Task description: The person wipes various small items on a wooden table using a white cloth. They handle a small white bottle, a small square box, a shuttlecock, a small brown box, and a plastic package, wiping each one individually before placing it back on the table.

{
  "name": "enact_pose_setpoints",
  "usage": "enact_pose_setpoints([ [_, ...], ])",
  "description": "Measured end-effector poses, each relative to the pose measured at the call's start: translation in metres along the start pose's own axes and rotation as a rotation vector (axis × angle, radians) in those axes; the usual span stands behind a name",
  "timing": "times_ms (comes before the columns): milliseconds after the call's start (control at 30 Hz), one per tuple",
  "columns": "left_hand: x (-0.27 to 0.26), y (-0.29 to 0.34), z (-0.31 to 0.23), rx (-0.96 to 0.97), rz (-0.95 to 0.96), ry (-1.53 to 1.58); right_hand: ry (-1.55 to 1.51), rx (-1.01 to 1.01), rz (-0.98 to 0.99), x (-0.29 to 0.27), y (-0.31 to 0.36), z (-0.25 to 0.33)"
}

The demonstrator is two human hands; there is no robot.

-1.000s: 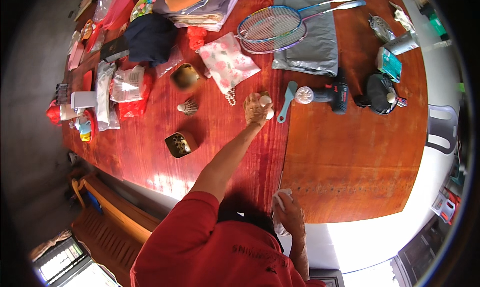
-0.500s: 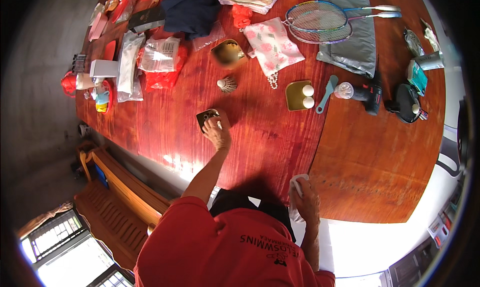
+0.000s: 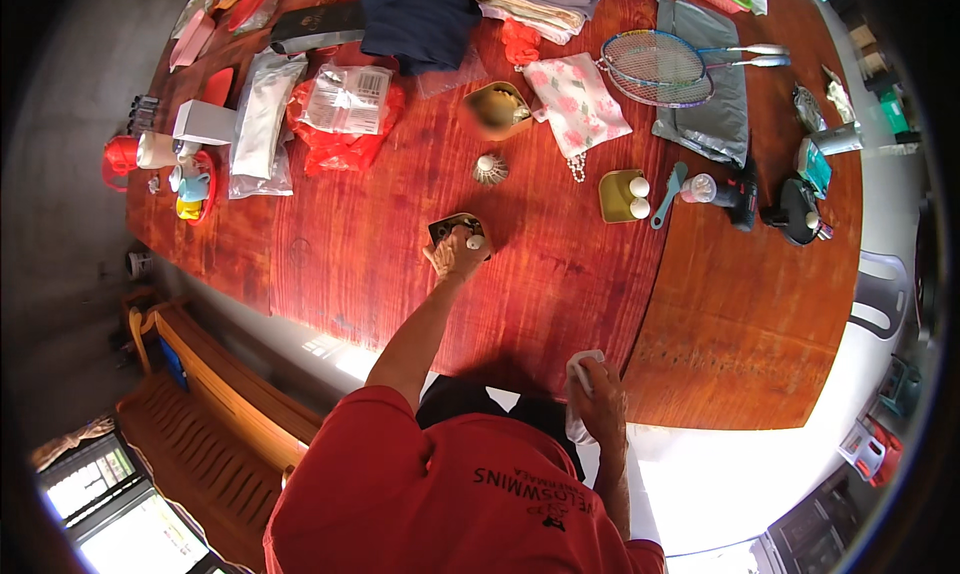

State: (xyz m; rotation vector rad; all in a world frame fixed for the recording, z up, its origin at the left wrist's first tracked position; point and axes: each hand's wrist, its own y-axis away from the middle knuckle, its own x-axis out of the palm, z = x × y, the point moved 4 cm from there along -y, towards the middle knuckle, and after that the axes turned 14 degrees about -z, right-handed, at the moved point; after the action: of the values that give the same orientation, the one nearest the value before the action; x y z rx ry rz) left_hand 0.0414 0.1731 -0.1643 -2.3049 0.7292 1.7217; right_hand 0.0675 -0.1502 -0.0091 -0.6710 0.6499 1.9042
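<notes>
My left hand [image 3: 456, 258] reaches over a small dark square tray [image 3: 437, 227], its fingers bent down at the tray. A small white round piece [image 3: 475, 242] shows at these fingers and seems held by them; the fingertips are partly hidden. Close to the table's front edge, my right hand [image 3: 602, 399] is closed round a crumpled white cloth [image 3: 577, 414] that hangs down from it. Beyond the dark tray, a shuttlecock [image 3: 490, 169] rests on the table. Two white balls [image 3: 639, 187] sit at the right side of an olive tray [image 3: 615, 197].
An olive-brown tray [image 3: 500, 109] stands beside a floral pouch [image 3: 580, 99]. At the right are a blue-grey scraper [image 3: 668, 196], a cordless drill [image 3: 738, 202] and two badminton rackets [image 3: 655, 64]. Plastic-wrapped packages [image 3: 345, 99] and a white box [image 3: 203, 122] lie left. A wooden bench [image 3: 215, 434] adjoins the table.
The view has shifted, so the table things appear farther right. My left hand has turned and its fingers are lower over the dark tray. My right hand keeps the cloth.
</notes>
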Motion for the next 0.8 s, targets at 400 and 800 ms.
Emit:
enact_pose_setpoints([
  [400, -0.129, 0.058, -0.029, -0.258, 0.771, 1.756, -0.338, -0.414, -0.306, -0.014, -0.036, 0.15],
  [800, -0.245, 0.117, -0.035, 0.257, 0.674, 1.553, -0.784, -0.136, -0.204, 0.008, -0.018, 0.232],
])
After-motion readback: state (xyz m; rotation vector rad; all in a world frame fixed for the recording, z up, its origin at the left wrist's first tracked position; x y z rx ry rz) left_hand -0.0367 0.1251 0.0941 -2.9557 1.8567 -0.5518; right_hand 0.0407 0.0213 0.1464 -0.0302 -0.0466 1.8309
